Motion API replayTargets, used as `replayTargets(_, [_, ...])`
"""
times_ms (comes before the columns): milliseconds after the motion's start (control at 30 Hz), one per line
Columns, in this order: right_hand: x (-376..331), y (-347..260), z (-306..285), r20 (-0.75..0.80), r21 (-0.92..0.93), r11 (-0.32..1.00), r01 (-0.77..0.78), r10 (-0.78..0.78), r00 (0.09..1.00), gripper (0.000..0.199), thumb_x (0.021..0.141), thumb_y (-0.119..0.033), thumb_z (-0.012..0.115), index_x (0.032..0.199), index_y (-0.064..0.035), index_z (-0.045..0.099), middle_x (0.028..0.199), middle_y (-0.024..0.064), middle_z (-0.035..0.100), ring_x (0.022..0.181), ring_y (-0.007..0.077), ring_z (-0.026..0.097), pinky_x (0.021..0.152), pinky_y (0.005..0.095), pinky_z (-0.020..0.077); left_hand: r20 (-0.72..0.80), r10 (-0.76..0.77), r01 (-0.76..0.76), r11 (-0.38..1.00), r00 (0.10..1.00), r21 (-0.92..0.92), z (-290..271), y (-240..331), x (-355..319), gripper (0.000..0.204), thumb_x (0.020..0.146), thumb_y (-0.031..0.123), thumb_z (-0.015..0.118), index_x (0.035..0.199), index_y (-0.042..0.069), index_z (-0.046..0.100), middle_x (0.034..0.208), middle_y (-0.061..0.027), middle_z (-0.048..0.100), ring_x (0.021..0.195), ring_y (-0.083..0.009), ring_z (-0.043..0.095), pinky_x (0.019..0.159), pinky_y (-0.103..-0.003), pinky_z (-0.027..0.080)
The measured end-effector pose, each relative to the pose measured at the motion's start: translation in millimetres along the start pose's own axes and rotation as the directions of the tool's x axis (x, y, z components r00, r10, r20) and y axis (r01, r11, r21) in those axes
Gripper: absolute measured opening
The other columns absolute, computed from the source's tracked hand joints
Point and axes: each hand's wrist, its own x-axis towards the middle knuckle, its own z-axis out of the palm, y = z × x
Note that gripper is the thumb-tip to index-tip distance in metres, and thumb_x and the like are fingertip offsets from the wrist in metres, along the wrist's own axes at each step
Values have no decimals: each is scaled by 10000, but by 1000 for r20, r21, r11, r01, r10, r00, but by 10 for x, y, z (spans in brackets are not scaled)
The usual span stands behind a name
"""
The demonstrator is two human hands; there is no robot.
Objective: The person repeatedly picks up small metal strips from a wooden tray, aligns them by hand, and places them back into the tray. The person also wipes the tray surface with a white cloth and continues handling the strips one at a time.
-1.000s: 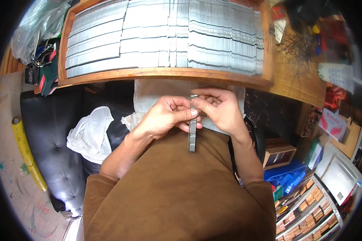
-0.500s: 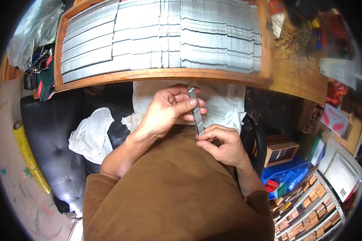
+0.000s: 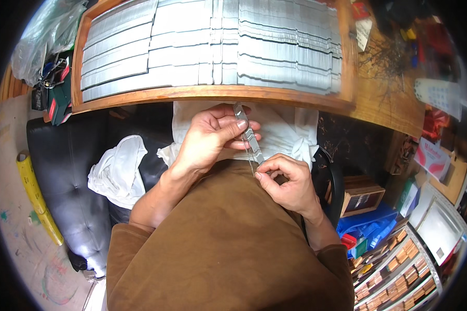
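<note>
My left hand (image 3: 205, 133) is closed around the upper part of a narrow stack of grey metal strips (image 3: 252, 138), with the thumb lying across its face. The stack slants over my lap, its lower end toward my right hand (image 3: 288, 181). Thumb and forefinger of my right hand are pinched at that lower end. A thin strip or wire-like edge (image 3: 248, 151) stands a little apart along the stack's left side and runs down to the right fingertips. Just beyond my hands is a wooden tray (image 3: 213, 93) packed with rows of similar thin grey metal pieces (image 3: 187, 49).
A white cloth (image 3: 296, 122) hangs under the tray. Left are a crumpled white cloth (image 3: 120, 168) on a black padded seat (image 3: 70, 176) and a yellow roll (image 3: 36, 199). A wooden box (image 3: 363, 197), blue plastic (image 3: 368, 225) and a rack of small wooden blocks (image 3: 399, 264) stand right.
The stack has turned slightly, showing more of its stepped face. A thin edge now stands apart from its left side near my right fingertips. The view has shifted a little.
</note>
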Motion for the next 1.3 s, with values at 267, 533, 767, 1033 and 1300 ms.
replayTargets(267, [-19, 27, 16, -30, -347, 915, 208, -232, 972, 109, 813, 34, 740, 877, 19, 652, 831, 84, 673, 680, 155, 686, 593, 264, 563, -55, 34, -34, 999, 998, -2, -36, -87, 20, 294, 996, 99, 619, 1210, -97, 570, 1058, -218, 716, 930, -265, 741, 740, -287, 647])
replayTargets(533, [-39, -8, -48, 2, -10, 999, -41, 41, 999, 130, 833, 7, 769, 958, 21, 737, 883, 99, 720, 685, 137, 696, 600, 243, 559, -59, 22, -21, 1000, 998, 10, -80, -69, 4, 285, 988, 92, 629, 1179, -112, 576, 1061, -225, 715, 928, -263, 740, 750, -293, 649])
replayTargets(767, [-77, 93, 47, -23, 385, 900, -206, 232, 972, 124, 843, 15, 766, 962, 36, 735, 865, 74, 720, 694, 100, 686, 602, 220, 544, -39, 37, -39, 998, 999, -51, -88, -91, 12, 276, 989, 99, 631, 1151, -117, 575, 1066, -236, 707, 944, -275, 736, 753, -304, 652])
replayTargets(1033, [5, 40, 1, 8, -296, 929, 221, -228, 974, 190, 782, 78, 708, 964, 20, 706, 881, 120, 703, 733, 173, 705, 648, 269, 565, -55, 35, -39, 996, 998, -85, -61, -120, 2, 264, 1004, 106, 609, 1157, -98, 541, 1071, -228, 700, 984, -295, 728, 771, -317, 652])
replayTargets(1300, [-49, -18, 7, 72, 62, 993, 103, -107, 992, 249, 799, 59, 758, 1040, 12, 715, 927, 139, 712, 754, 220, 714, 664, 296, 569, -22, 61, -63, 988, 998, -139, -62, -110, -42, 256, 963, 9, 632, 1173, -93, 526, 1079, -211, 697, 977, -292, 730, 802, -337, 640])
